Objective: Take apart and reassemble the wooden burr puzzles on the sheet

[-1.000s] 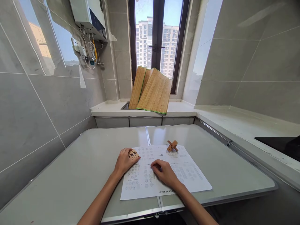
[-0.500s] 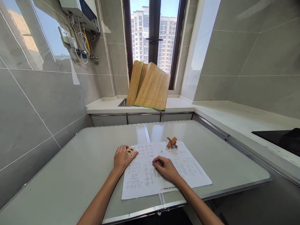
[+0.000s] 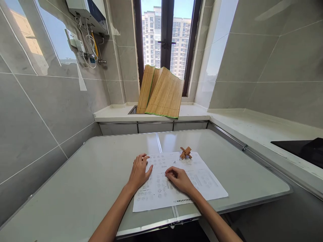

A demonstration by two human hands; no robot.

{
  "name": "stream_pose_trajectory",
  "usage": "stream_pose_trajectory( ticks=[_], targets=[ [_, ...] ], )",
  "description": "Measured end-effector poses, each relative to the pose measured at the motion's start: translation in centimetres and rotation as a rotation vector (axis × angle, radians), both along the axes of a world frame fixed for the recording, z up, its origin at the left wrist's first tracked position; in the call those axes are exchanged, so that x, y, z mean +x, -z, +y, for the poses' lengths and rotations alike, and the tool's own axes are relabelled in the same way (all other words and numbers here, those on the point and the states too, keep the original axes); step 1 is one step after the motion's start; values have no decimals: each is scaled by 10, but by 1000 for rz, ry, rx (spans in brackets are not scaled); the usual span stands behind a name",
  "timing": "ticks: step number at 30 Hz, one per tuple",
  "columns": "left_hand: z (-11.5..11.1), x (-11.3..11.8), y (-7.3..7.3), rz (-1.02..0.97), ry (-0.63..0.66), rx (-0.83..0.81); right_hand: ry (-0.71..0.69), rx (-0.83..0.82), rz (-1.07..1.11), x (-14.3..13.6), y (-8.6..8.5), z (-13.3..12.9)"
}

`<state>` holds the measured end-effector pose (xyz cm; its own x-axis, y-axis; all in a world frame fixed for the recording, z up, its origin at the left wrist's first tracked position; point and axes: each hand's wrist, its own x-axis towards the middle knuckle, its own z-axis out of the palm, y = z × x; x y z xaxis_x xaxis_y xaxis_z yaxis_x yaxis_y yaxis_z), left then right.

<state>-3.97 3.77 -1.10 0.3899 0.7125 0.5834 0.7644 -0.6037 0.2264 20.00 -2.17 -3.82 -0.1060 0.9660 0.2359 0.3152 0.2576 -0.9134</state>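
Note:
A white sheet (image 3: 199, 190) printed with small diagrams and text lies on the table. My left hand (image 3: 139, 170) rests over its left edge, thumb spread away from the fingers. A sliver of something brown shows by its fingertips; the rest is hidden under the hand. My right hand (image 3: 179, 179) lies on the middle of the sheet with its fingers curled and the thumb near the index finger. Nothing shows in them. Near the sheet's far edge stands a brown wooden interlocking puzzle (image 3: 186, 153) of crossed bars, apart from both hands.
The pale folding table (image 3: 83, 188) has a metal seam down its middle. A bamboo mat (image 3: 165, 92) leans by the window on the white counter (image 3: 113, 114). A black cooktop (image 3: 292, 146) is set in the right counter. A water heater (image 3: 88, 15) hangs at upper left.
My left hand has moved right and its thumb has spread. The pale slotted wooden piece seen beside it is now mostly or wholly hidden. My right hand has hardly moved.

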Motion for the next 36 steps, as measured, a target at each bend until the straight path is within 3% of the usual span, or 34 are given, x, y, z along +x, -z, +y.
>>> stream_pose_trajectory(
  ticks=[10,16,23,36],
  targets=[
    [-6,0,-7,25,124,-170,10,25,-23,0,0,0],
    [-11,2,-11,23,191,-150,21,63,-78,-1,-4,-3],
    [-19,7,-12,74,229,-177,38,185,-157,2,-5,-7],
    [-19,5,-8,74,216,-309,50,210,-199,2,-3,-6]
  ],
)
